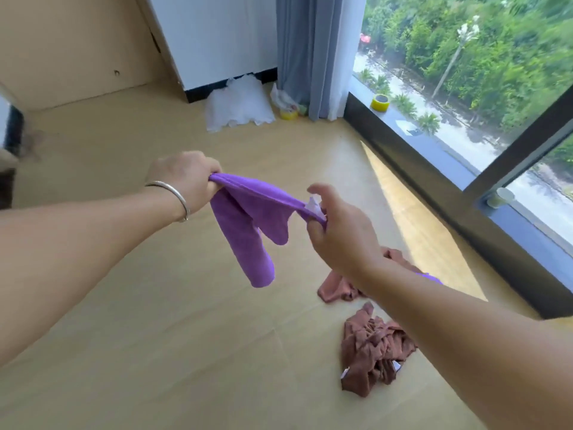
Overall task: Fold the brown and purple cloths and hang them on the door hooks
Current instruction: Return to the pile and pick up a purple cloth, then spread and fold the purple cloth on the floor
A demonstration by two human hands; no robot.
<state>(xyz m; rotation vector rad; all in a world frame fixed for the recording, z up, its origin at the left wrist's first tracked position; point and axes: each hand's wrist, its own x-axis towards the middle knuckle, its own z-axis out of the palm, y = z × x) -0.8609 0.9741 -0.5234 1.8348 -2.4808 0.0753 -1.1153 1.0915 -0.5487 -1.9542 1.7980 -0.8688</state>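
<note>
Your hands, left (186, 178) and right (338, 231), pinch the purple cloth (248, 225) mid-air above the floor (155, 336); limp and light, so hold corners, brown cloth (375, 352) near right.

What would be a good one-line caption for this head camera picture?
Both hands, left hand and right hand, stretch a purple cloth above brown cloths crumpled on the floor.
</note>
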